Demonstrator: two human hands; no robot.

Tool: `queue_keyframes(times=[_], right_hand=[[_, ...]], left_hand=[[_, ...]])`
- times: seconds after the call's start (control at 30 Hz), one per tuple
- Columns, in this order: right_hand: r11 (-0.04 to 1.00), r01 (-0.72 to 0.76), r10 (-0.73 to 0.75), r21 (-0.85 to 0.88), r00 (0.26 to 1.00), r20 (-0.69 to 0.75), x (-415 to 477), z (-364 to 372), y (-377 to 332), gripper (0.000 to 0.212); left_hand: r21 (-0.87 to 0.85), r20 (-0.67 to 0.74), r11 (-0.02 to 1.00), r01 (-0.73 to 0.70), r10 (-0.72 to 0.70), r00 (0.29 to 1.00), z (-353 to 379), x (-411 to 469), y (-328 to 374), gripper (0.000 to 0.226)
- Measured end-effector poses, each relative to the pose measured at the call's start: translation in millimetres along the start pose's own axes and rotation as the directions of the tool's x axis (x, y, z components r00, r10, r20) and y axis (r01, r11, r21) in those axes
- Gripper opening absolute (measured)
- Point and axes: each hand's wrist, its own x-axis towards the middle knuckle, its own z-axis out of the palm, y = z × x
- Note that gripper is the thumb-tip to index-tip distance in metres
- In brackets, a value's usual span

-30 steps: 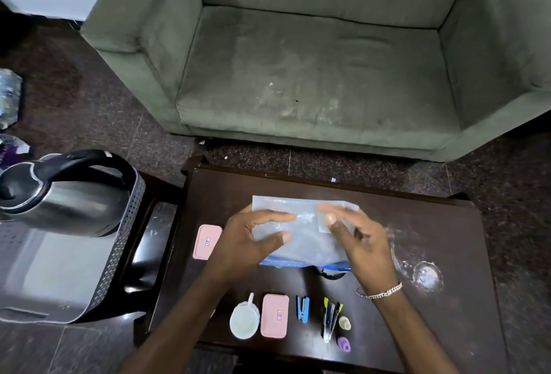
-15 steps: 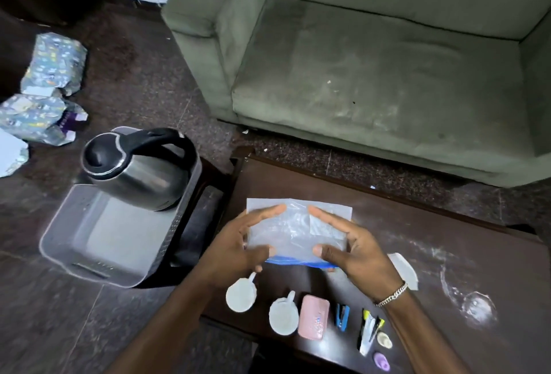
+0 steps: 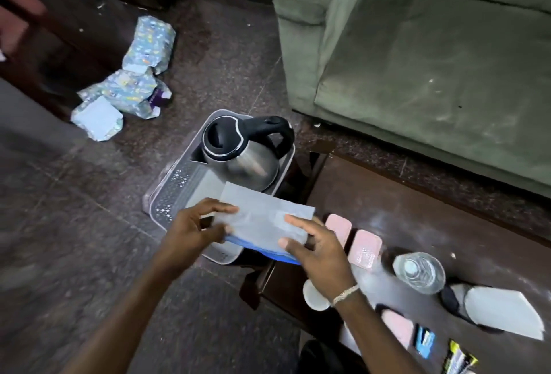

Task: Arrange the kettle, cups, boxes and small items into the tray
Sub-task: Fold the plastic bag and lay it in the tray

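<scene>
The grey tray (image 3: pixel 167 194) sits low beside the dark table (image 3: pixel 417 209), and only the steel kettle (image 3: pixel 241 156) stands in it so far, at its far end; the near part of the tray floor looks bare. So I judge the job barely begun: one thing placed, nearly everything else still out on the table.

Between my hands I hold a flat box (image 3: pixel 262 218) with a pale, translucent top and a blue edge along the near side. It hangs over the tray's near right corner, just short of the kettle's base. My left hand (image 3: pixel 193 230) pinches its left end, thumb on the near edge and fingers curled over the top. My right hand (image 3: pixel 316 245) clamps the right end in the same way, fingers spread across the lid.

Left on the table are two pink boxes (image 3: pixel 353 239) side by side, a clear cup (image 3: pixel 419 272), a third pink box (image 3: pixel 398 329) nearer me, a white round piece (image 3: pixel 314 296) partly hidden by my wrist, and the small blue clip (image 3: pixel 425 341) at the bottom edge.
</scene>
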Motion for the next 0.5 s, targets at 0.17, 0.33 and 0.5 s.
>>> queue_keyframes(times=[0.17,0.33,0.5], right_hand=[[0.942,0.086,-0.088,-0.323,0.996,0.008,26,87,7,0.024],[0.485,0.166,-0.043,-0.858,0.985,0.166,40,138,20,0.010],[0.318,0.140,-0.037,-0.938,0.990,0.135,47,152,31,0.015]], left_hand=[[0.258,-0.202,0.964,0.061,-0.008,0.979,-73,19,-35,0.011],[0.595,-0.205,0.801,0.063,0.075,0.976,-87,47,-68,0.026],[0.698,-0.162,0.715,0.049,0.090,0.983,-79,71,-89,0.030]])
